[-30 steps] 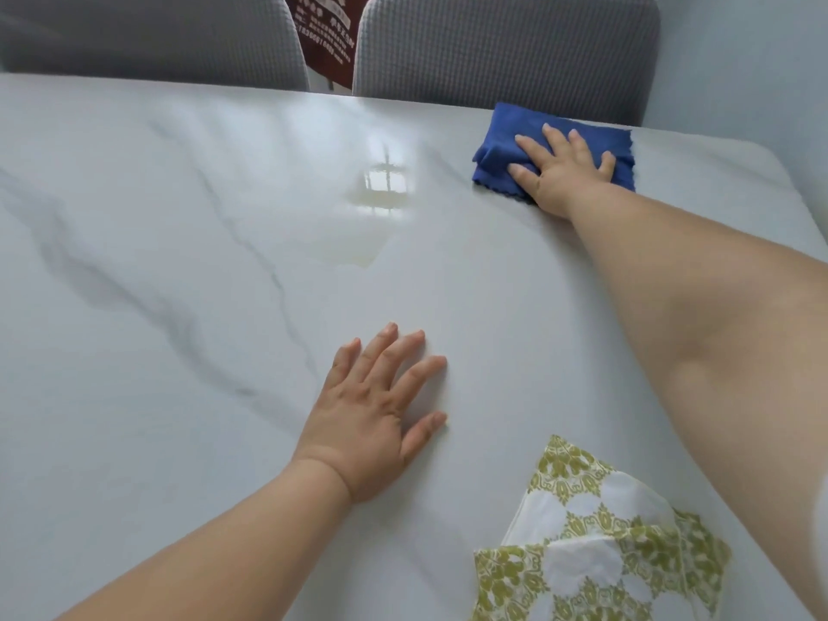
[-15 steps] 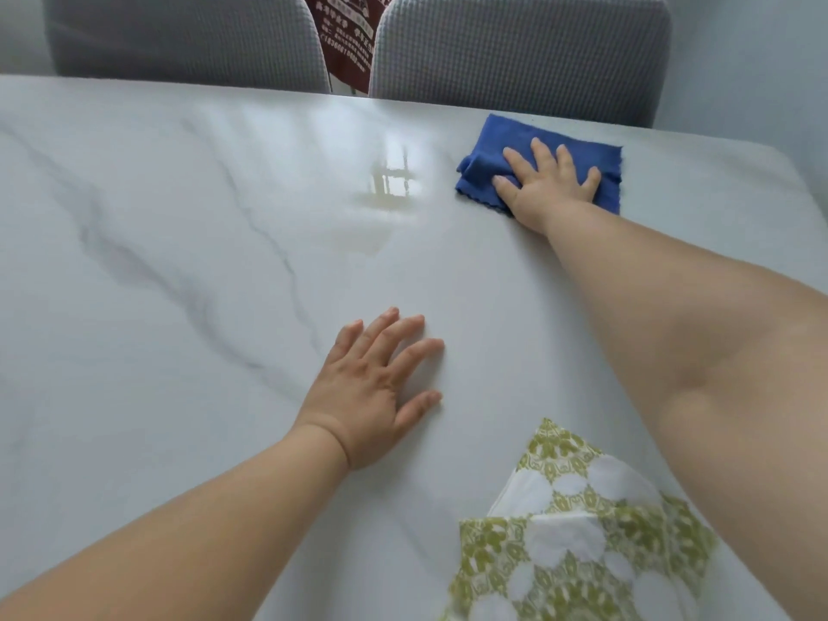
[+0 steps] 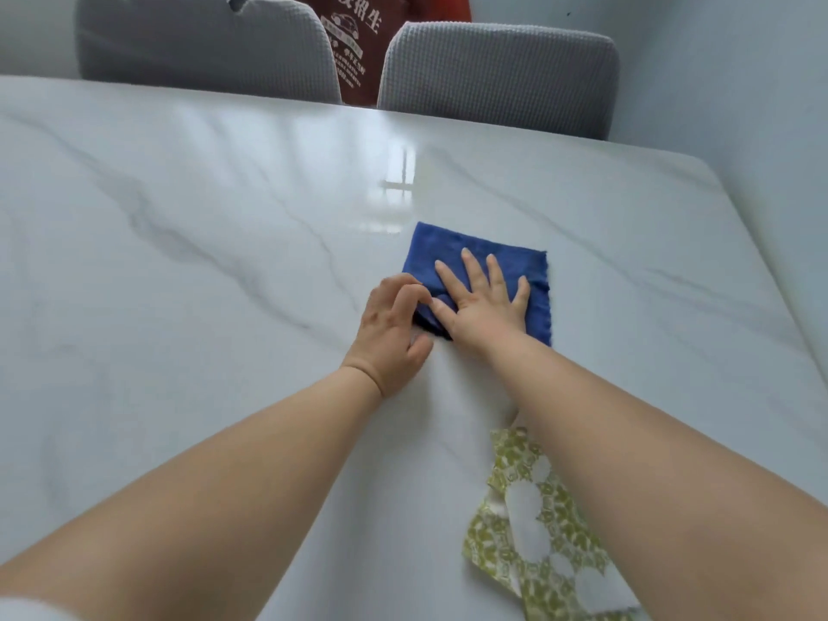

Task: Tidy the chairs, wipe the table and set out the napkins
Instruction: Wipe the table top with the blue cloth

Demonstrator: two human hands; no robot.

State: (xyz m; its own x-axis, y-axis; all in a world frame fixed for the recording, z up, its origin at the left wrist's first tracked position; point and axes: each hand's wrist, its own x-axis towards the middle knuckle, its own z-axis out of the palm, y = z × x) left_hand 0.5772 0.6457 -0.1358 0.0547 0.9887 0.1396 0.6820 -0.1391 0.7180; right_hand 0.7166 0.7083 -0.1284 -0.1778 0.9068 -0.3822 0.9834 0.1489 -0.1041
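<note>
The right hand [image 3: 486, 309], fingers [image 3: 471, 271] spread, presses a blue cloth [image 3: 448, 251] onto the worktop [image 3: 179, 262]. The left hand [image 3: 390, 329] pinches its edge.

White characters "招生" on the dark red bag [image 3: 354, 47].

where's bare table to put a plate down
Free: whole left side of the table, beyond the left hand; also the strip between blue cloth and chairs. Crowded: near right, where right hand, cloth and napkins sit.
</note>
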